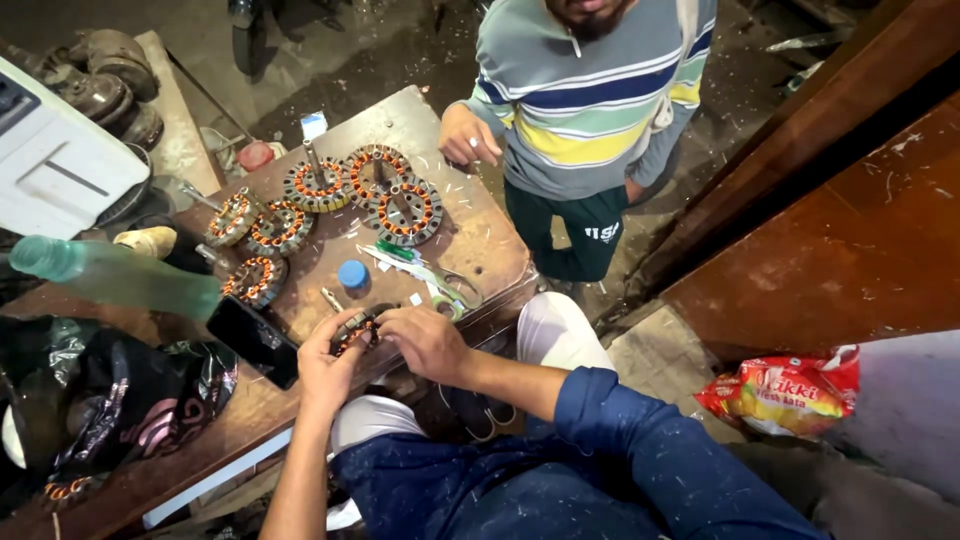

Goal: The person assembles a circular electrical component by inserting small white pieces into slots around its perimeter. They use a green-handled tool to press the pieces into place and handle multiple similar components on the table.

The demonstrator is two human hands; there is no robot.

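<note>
Your left hand (325,365) and your right hand (428,340) both close around a small stator with copper windings (353,330), at the near edge of the wooden table (480,235). Just beside it lie a black phone (252,340), a blue cap (352,274) and scissors (452,292).

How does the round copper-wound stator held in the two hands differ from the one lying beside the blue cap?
The held copper-wound stator sits at the table edge, gripped by the left hand and right hand, mostly hidden. The free stator near the blue cap lies flat, untouched, fully visible. Both are round with orange windings.
</note>
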